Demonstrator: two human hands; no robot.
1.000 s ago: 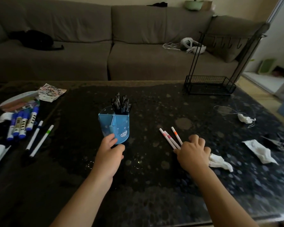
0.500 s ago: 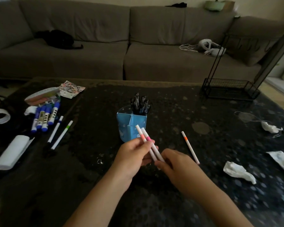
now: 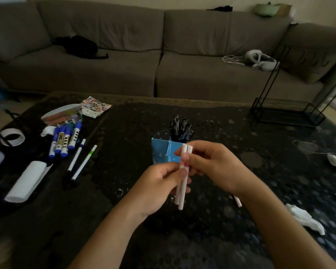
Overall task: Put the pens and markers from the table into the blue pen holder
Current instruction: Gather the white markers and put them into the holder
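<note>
The blue pen holder [image 3: 164, 151] stands mid-table with several black pens [image 3: 179, 129] in its right compartment. Just in front of it, both hands hold two white pens [image 3: 182, 188] upright: my left hand [image 3: 159, 186] grips their middle and my right hand [image 3: 211, 164] pinches their tops. A third white pen [image 3: 237, 201] lies on the table, mostly hidden under my right wrist. At the left lie several blue markers [image 3: 65, 139] and two thin white pens [image 3: 81, 159].
A white roll [image 3: 26, 181], a tape ring [image 3: 12, 136] and sticker sheets [image 3: 95, 106] clutter the left side. Crumpled tissues [image 3: 305, 218] lie at the right. A black wire rack [image 3: 287, 113] stands at the far right. A grey sofa [image 3: 157, 49] runs behind the table.
Two white pens went from the table into both hands and now stand upright in front of the holder. My right hand rose to their tops. The view shifted right.
</note>
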